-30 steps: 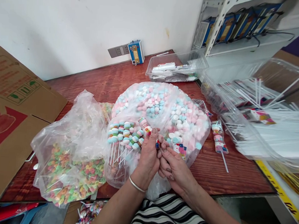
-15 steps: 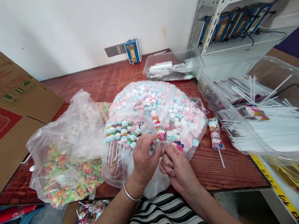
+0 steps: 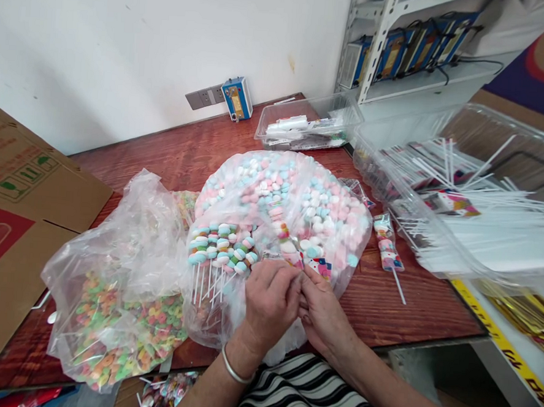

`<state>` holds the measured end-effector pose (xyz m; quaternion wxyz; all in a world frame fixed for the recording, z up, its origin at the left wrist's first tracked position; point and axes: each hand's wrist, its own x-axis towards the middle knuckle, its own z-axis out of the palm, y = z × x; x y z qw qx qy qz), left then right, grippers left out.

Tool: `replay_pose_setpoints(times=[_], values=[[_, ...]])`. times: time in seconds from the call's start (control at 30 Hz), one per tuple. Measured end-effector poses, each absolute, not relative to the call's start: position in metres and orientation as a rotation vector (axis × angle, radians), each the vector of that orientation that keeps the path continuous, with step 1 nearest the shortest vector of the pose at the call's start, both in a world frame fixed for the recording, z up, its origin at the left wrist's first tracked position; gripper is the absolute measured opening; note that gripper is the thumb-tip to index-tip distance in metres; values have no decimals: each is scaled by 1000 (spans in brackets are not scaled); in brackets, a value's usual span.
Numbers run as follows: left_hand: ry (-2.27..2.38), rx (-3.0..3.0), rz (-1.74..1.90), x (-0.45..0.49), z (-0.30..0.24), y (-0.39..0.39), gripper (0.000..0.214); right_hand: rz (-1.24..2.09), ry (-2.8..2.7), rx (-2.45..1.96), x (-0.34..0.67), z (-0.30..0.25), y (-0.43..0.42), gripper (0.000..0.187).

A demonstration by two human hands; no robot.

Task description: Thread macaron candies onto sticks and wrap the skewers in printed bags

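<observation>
My left hand [image 3: 270, 298] and my right hand [image 3: 323, 311] meet over the near part of the clear bag of candies [image 3: 340, 208]. Fingers of both are closed at the lower end of a candy lollipop [image 3: 283, 230], whose stacked pastel and orange pieces point away from me. Its stick and the exact pinch are hidden by the fingers. A printed wrapper [image 3: 321, 268] shows just beyond my right hand. Left of my hands, several candy lollipops [image 3: 223, 246] with blue, white and green pieces lie on the bag, white sticks towards me.
A bag of ring candies [image 3: 126, 330] and a cardboard box [image 3: 22, 213] stand left. To the right are a wrapped lollipop [image 3: 388, 242] and a clear bin [image 3: 471, 265] of sticks and wrappers. A smaller clear tray [image 3: 308, 141] and a blue device [image 3: 236, 99] are behind.
My left hand has turned over more, its back now covering the lower wrapper. Both hands stay together. The whole view has shifted slightly.
</observation>
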<state>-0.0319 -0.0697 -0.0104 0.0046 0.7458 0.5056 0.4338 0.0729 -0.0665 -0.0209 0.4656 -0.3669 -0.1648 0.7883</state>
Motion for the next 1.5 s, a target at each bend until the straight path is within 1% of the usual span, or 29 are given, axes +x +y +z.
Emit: replay_pose_setpoints(times=[0.07, 0.13, 0.2, 0.23, 0.3, 0.37, 0.4, 0.47, 0.6, 0.67, 0.77, 0.9, 1.03, 1.13, 1.2, 1.3, 1.4, 1.5], values=[[1441, 2260, 1304, -28, -10, -75, 16, 1903, -380, -889, 76, -21, -62, 32], [1370, 2052, 1346, -26, -10, -76, 14, 1892, -392, -870, 80, -21, -59, 31], [1420, 1669, 1492, -27, -10, -73, 3, 1907, -456, -855, 83, -20, -59, 32], [1430, 1430, 1563, -29, -9, -69, 4, 1923, -505, -849, 85, -20, -59, 33], [1310, 980, 1612, -33, -5, -58, 21, 1970, -619, -837, 85, -20, -62, 35], [1058, 705, 1545, -36, 2, -46, 38, 2006, -723, -853, 85, -23, -66, 37], [950, 631, 1515, -37, 6, -41, 42, 2010, -789, -872, 84, -25, -67, 38], [831, 531, 1523, -37, 13, -33, 39, 1909, -994, -952, 85, -27, -71, 36], [799, 388, 1577, -26, 14, -31, 28, 1412, -1471, -1109, 89, -26, -75, 28], [837, 390, 1535, -16, 8, -37, 25, 1297, -1516, -1108, 89, -23, -75, 24], [893, 394, 1469, -1, -1, -49, 27, 1296, -1400, -1097, 87, -22, -70, 20], [925, 367, 1421, 0, -3, -56, 34, 1289, -1319, -1130, 87, -25, -63, 21], [1005, 524, 1391, -7, -4, -56, 30, 1210, -1423, -1141, 88, -26, -65, 24], [1070, 642, 1391, -5, -10, -59, 27, 1217, -1425, -1135, 87, -26, -67, 24], [1122, 679, 1390, 0, -16, -62, 28, 1240, -1388, -1144, 85, -28, -68, 24], [1149, 649, 1374, 6, -21, -67, 31, 1283, -1331, -1165, 84, -31, -66, 24], [1061, 534, 1418, 6, -19, -67, 24, 1311, -1313, -1140, 84, -33, -64, 21], [996, 432, 1513, -2, -11, -63, 20, 1344, -1290, -1116, 85, -32, -64, 25]])
